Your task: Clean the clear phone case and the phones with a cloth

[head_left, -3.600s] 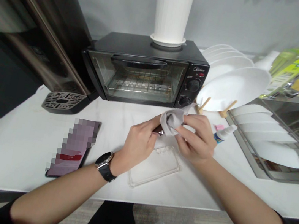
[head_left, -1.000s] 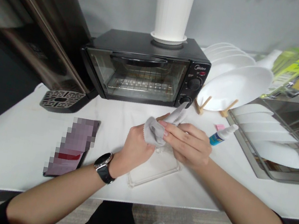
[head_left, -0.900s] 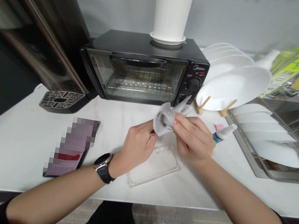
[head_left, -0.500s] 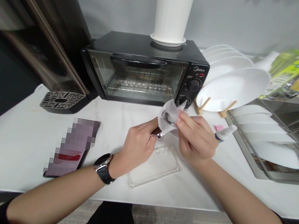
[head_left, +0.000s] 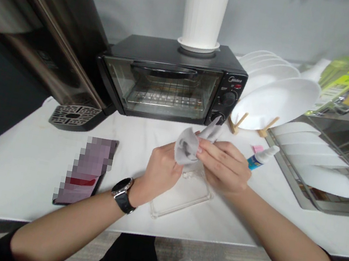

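Observation:
A grey cloth with a zigzag edge [head_left: 187,147] is pinched in the fingers of my right hand [head_left: 227,166], above the white counter. My left hand [head_left: 163,168], with a watch [head_left: 123,191] on its wrist, is closed right beside the cloth. What it grips is hidden behind the cloth and fingers. Under both hands lies a clear phone case [head_left: 179,199] on the counter. To the right of my right hand stands a small white and blue bottle [head_left: 261,158]. A phone with a blurred screen [head_left: 89,169] lies to the left.
A black toaster oven [head_left: 165,88] stands behind my hands, with a white pot [head_left: 204,14] on top. White plates [head_left: 274,103] lean in a wooden rack beside it. The sink [head_left: 307,201] with bowls is at the right, a dark appliance [head_left: 76,115] at the left.
The cloth in my right hand has moved down and left, over my left hand's fingers. The dark, shiny edge seen in my left hand before is now covered. The view has shifted slightly.

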Motion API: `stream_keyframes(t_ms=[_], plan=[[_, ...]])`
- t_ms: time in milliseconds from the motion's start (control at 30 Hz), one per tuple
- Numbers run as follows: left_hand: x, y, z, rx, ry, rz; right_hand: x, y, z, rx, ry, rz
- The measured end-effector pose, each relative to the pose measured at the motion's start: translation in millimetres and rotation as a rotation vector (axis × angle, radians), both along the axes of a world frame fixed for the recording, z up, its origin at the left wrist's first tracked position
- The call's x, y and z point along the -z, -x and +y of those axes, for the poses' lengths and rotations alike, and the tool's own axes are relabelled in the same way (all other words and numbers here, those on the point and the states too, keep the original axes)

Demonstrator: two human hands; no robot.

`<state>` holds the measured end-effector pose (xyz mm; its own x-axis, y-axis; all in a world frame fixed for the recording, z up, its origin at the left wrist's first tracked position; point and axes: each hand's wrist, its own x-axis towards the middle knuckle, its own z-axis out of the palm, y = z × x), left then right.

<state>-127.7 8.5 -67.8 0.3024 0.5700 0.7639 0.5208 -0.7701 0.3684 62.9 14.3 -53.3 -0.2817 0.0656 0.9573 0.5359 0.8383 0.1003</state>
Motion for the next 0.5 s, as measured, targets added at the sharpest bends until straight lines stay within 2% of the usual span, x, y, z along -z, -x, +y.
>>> stream_keyframes(t_ms=[67,200,367,500], plan=[[-4.0,-0.6,-0.7,-0.031,-0.011,-0.005,-1.1,0.7,3.8,0.018,-0.059,0.112],[-9.7,-1.7,-3.5,-0.022,0.009,-0.018,-1.0,0.1,8.5,0.082,-0.03,0.182],[-8.7,-2.0,-2.9,-0.039,0.008,-0.012,-2.8,0.6,7.1,0.043,-0.037,0.166],[-1.7,-0.4,0.2,-0.038,-0.016,0.029,-0.8,0.6,1.2,-0.023,-0.063,0.049]])
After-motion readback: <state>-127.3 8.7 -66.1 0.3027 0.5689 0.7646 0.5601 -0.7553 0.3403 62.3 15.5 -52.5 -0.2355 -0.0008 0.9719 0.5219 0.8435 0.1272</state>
